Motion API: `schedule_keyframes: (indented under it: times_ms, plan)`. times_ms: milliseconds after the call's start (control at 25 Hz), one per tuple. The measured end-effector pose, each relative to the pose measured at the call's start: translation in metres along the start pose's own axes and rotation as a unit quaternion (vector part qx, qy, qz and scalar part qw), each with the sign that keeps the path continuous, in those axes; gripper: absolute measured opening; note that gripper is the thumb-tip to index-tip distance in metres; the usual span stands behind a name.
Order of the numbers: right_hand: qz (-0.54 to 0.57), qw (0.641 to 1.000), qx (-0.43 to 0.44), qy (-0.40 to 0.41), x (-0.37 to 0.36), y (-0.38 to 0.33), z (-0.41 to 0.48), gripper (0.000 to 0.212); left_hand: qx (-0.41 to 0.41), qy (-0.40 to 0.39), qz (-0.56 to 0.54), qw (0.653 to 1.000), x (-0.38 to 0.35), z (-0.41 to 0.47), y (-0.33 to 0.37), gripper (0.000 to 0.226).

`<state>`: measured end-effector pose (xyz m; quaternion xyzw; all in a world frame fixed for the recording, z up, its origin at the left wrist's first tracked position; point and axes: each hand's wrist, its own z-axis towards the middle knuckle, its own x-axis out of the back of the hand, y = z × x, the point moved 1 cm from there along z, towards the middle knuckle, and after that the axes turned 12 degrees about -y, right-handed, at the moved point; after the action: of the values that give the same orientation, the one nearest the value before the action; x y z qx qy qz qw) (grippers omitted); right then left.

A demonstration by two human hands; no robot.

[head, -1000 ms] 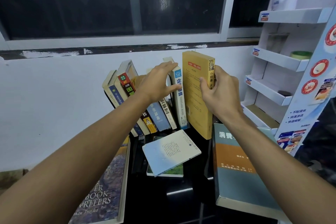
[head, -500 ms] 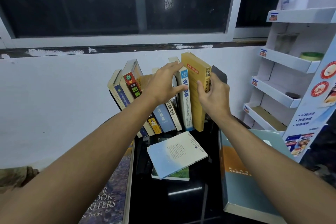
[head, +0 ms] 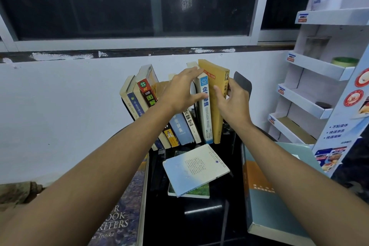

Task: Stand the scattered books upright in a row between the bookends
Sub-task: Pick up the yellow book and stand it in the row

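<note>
A row of several books [head: 179,126] stands on the black table [head: 199,221], leaning left against the wall. My right hand [head: 231,104] grips the yellow book [head: 214,78] at the row's right end, thumb on its cover and fingers on its spine. A dark bookend [head: 242,84] stands just right of it. My left hand [head: 179,92] holds the top of the blue-and-white book [head: 205,118] beside the yellow one. Two thin books lie flat in front: a pale blue book [head: 194,169] on a green book [head: 197,190]. The left bookend is mostly hidden behind the row.
A large book with a purple cover [head: 119,223] lies at the left edge of the table. A big teal and orange book [head: 273,195] lies at the right. A white cardboard display rack [head: 319,70] stands at the right. The white wall and a dark window are behind.
The yellow book has gone from held apart and turned to standing in the row against the blue-and-white book. The bookend has come into view beside my right hand.
</note>
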<state>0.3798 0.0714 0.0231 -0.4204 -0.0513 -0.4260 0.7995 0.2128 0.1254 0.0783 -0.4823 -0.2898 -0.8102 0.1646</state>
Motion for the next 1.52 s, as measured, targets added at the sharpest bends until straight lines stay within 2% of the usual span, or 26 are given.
schedule_keyframes:
  times_ms: [200,400,600,1120,1520]
  plan:
    - [0.096,0.991,-0.025,-0.091,0.004,0.002,-0.008,0.031,-0.007,0.001,-0.022,1.000,0.000,-0.001,-0.001,0.078]
    - [0.120,0.969,-0.049,-0.212,0.011,0.009,-0.016,0.034,-0.007,0.002,-0.011,1.000,0.001,-0.002,0.003,0.075]
    - [0.145,0.941,-0.078,-0.296,0.018,0.021,-0.023,0.050,-0.006,0.007,-0.015,1.000,0.002,-0.003,0.004,0.072]
    - [0.155,0.940,-0.091,-0.290,0.015,0.019,-0.023,0.055,0.016,0.007,-0.010,1.000,0.000,0.000,0.001,0.075]
    - [0.129,0.946,-0.094,-0.283,0.013,0.021,-0.025,0.050,0.012,0.001,-0.022,1.000,0.001,-0.001,0.002,0.073]
